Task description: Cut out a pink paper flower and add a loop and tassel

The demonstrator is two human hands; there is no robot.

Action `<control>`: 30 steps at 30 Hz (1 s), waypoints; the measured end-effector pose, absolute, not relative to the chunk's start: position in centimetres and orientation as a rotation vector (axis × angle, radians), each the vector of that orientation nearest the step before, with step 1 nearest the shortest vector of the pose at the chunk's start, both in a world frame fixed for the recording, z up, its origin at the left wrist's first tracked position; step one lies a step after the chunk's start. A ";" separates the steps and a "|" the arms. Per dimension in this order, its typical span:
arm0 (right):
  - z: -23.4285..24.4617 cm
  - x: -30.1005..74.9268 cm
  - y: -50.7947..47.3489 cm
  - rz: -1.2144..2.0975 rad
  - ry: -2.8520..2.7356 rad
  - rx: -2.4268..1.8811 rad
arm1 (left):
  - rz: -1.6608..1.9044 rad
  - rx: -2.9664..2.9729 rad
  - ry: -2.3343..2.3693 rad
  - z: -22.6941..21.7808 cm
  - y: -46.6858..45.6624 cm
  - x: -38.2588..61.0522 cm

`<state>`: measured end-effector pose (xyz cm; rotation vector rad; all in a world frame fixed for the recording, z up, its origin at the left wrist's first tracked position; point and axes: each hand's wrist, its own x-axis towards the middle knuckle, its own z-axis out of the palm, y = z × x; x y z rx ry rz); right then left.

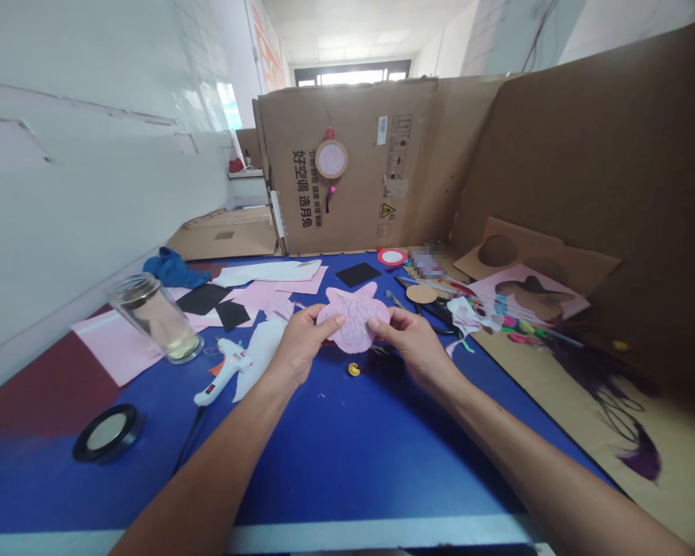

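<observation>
Between my two hands is a pink paper cutout [356, 323] with rounded lobes and two points at its top; fine lines or creases run over its middle. My left hand [308, 332] pinches its left edge, thumb on the front face. On the opposite edge my right hand [408, 336] grips it the same way. Just below the cutout a small yellow bell-like piece [354, 370] lies on the blue table [336, 463]. To the left of my left hand rests a white hot glue gun [225, 372], its cord trailing toward me.
A glass jar [156, 320] and a black tape roll [109, 432] stand at left, with pink paper [119, 347] and black pieces [232, 314] nearby. Tools, paper scraps [466, 315] and dark purple tassels [640, 455] lie right. Cardboard panels [353, 208] rise behind, one bearing a round ornament [331, 159].
</observation>
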<state>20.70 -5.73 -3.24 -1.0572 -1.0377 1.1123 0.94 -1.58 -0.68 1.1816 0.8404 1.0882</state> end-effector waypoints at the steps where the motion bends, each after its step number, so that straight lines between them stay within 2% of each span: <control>1: -3.3 20.6 -5.8 1.125 -1.046 -1.058 | 1.103 1.175 0.834 -0.6 -1.6 0.9; 30: -2.8 19.6 -6.5 1.091 -1.324 -1.101 | 1.158 1.108 0.924 -0.1 -1.7 0.9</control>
